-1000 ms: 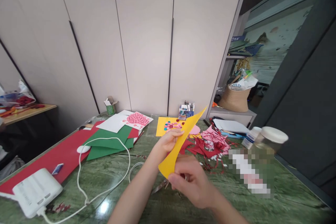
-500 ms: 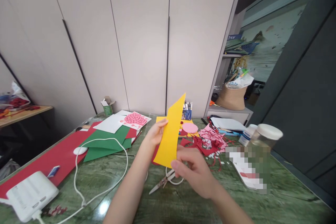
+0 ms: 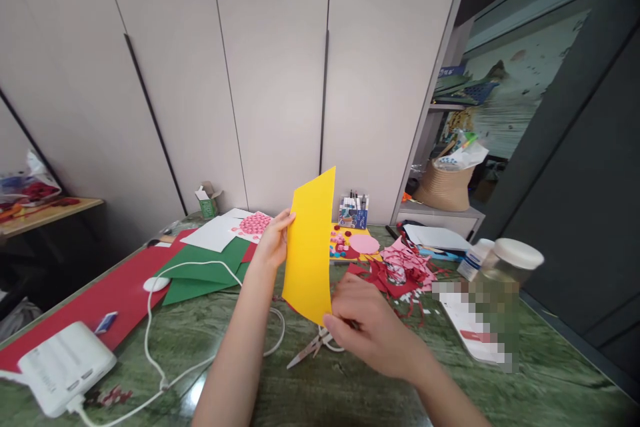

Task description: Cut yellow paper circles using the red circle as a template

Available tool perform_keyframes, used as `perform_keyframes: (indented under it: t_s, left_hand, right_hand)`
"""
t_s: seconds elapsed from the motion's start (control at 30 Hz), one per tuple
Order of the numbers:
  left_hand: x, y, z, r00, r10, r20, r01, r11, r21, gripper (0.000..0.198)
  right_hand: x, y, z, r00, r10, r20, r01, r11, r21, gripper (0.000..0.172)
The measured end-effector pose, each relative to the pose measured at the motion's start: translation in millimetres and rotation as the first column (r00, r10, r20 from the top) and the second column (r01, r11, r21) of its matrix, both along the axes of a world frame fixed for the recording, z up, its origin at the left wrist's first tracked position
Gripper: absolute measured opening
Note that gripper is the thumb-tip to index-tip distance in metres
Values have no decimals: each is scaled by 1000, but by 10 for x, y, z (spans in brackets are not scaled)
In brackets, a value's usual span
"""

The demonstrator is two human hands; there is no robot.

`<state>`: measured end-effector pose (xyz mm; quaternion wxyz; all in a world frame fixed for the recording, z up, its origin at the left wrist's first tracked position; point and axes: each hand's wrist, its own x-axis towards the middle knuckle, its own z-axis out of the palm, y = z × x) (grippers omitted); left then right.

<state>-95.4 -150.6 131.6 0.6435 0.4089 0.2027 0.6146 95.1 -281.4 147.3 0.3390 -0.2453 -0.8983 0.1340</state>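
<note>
A sheet of yellow paper (image 3: 309,247) is held upright above the table, slightly curved, with a bit of red showing along its lower left edge. My left hand (image 3: 274,239) grips its left edge, the fingers partly hidden behind it. At the lower right corner my right hand (image 3: 367,323) pinches the sheet between thumb and fingers. A pair of scissors (image 3: 311,348) lies on the table below, its handles partly covered by my right hand. Behind the sheet are a yellow card with a pink paper oval (image 3: 364,244) and small pink and red pieces.
Pink and red paper scraps (image 3: 407,265) lie at the right, near a lidded jar (image 3: 515,257) and a phone (image 3: 470,327). Green paper (image 3: 205,273), red paper (image 3: 65,307), a white power bank (image 3: 67,367) and its looping cable are at the left. Pens stand in a box (image 3: 353,212) at the back.
The yellow sheet has swung left and turned its face more toward me. My left hand has moved left and a little up with it. My right hand keeps its pinch at the lower corner.
</note>
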Motion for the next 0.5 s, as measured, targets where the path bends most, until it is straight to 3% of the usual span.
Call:
perform_keyframes:
  t_s: [0.1, 0.27, 0.37, 0.5]
  left_hand:
    - [-23, 30, -27, 999, 39, -29, -40, 999, -5, 25]
    - [-12, 0, -18, 993, 61, -102, -63, 998, -16, 33]
    - [27, -36, 3, 988, 88, -124, -89, 996, -9, 33]
    - [80, -52, 9, 982, 141, -130, -140, 990, 10, 31]
  right_hand:
    - [2, 16, 5, 998, -66, 21, 67, 997, -43, 36]
    - [-12, 123, -54, 960, -260, -105, 246, 961, -129, 39]
    - [-24, 189, -129, 929, -329, -169, 317, 944, -97, 38]
    - [-28, 242, -222, 917, -317, -242, 324, 946, -12, 37]
